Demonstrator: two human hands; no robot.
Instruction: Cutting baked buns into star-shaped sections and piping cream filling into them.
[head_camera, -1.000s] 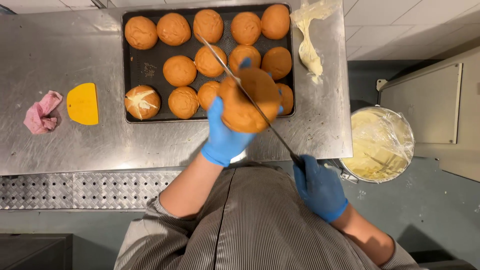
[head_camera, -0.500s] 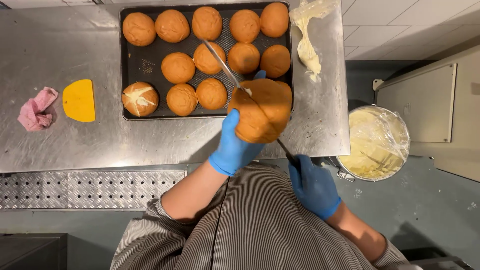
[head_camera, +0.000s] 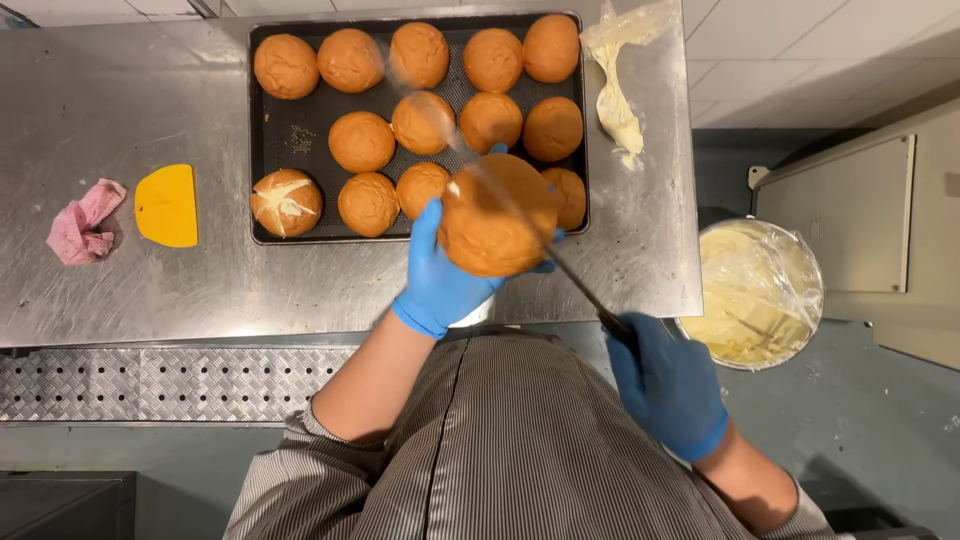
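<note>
My left hand (head_camera: 440, 280), in a blue glove, holds a round brown bun (head_camera: 497, 215) up above the front edge of the steel table. My right hand (head_camera: 665, 385), also gloved in blue, grips the handle of a long thin knife (head_camera: 520, 215). The blade runs up and to the left across the bun and is blurred by motion. Behind the bun lies a dark baking tray (head_camera: 275, 135) with several brown buns; one at its front left (head_camera: 286, 200) has a pale, split top.
A yellow scraper (head_camera: 167, 205) and a crumpled pink cloth (head_camera: 85, 222) lie left of the tray. A piping bag of cream (head_camera: 615, 70) rests at the tray's right. A bowl of cream under plastic film (head_camera: 760, 295) stands beside the steel table (head_camera: 130, 290).
The bun and my left hand have shifted slightly nearer to me. My right hand has drawn back toward me and to the right, sliding the knife blade across the bun.
</note>
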